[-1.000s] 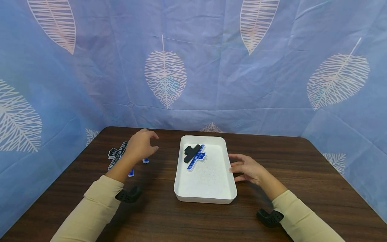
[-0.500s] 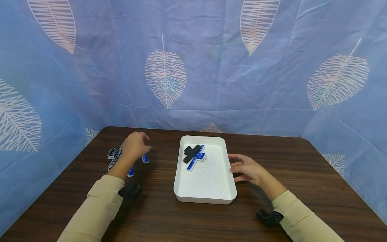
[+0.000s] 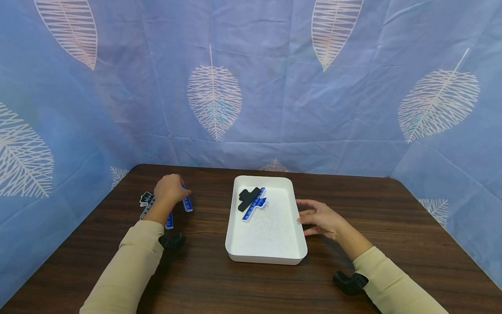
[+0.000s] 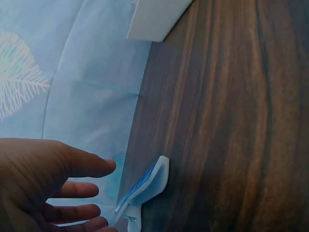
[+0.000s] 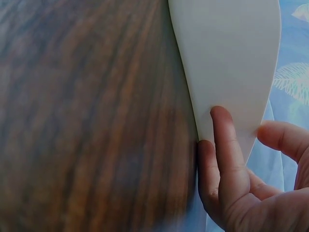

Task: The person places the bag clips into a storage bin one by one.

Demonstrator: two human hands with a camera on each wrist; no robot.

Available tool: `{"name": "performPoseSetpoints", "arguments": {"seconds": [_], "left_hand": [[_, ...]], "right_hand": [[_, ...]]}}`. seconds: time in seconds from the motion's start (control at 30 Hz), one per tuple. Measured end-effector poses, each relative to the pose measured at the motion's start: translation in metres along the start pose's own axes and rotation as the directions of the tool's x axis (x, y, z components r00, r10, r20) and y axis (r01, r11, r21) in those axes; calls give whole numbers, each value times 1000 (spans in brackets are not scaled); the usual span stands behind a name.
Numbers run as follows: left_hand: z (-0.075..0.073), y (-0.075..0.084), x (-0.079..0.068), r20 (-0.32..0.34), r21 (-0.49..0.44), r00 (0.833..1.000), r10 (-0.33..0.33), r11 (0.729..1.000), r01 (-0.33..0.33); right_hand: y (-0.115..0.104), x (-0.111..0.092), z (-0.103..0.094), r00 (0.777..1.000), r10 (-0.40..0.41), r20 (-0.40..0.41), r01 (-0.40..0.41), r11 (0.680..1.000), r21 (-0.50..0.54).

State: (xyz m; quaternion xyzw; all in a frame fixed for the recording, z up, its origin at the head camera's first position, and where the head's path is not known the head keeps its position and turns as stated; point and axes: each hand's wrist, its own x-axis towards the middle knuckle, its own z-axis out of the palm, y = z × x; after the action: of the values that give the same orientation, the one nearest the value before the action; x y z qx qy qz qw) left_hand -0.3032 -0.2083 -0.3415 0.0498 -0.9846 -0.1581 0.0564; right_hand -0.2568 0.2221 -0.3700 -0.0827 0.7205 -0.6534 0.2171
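Hands (image 3: 167, 189): left now nearer blue clip (image 3: 187, 203)

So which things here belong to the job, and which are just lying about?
Likely in the job:
white tray, touched by right hand
plain black clip, blue clip inside it
two blue clips, black printed clip near left hand

Likely just surroundings:
leaf-print cloth
table
black wrist devices

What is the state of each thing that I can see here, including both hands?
Left hand: fingers and thumb apart; contact unclear
Right hand: touching the tray's side
White tray: upright on the table
Tray's black clip: lying beside the blue one
Tray's blue clip: lying, scale marks visible
Outside black clip: partly hidden
Blue clip near left thumb: partly hidden
Blue clip near left wrist: mostly hidden
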Motion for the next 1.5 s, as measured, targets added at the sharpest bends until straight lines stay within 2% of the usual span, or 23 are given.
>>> {"name": "performPoseSetpoints", "arguments": {"seconds": [0.33, 0.53, 1.0, 1.5], "left_hand": [[6, 0, 13, 71, 50, 993, -94, 995, 90], [9, -2, 17, 117, 37, 985, -128, 992, 124], [18, 2, 22, 145, 47, 987, -67, 997, 61], [15, 10, 18, 113, 1, 991, -69, 998, 69]], "right_hand": [[3, 1, -2, 1000, 6, -7, -6, 1000, -9], [0, 0, -1, 1000, 3, -6, -3, 1000, -6], [1, 0, -2, 1000, 1, -4, -1, 1000, 5], [2, 1, -1, 1000, -1, -4, 1, 1000, 16]]}}
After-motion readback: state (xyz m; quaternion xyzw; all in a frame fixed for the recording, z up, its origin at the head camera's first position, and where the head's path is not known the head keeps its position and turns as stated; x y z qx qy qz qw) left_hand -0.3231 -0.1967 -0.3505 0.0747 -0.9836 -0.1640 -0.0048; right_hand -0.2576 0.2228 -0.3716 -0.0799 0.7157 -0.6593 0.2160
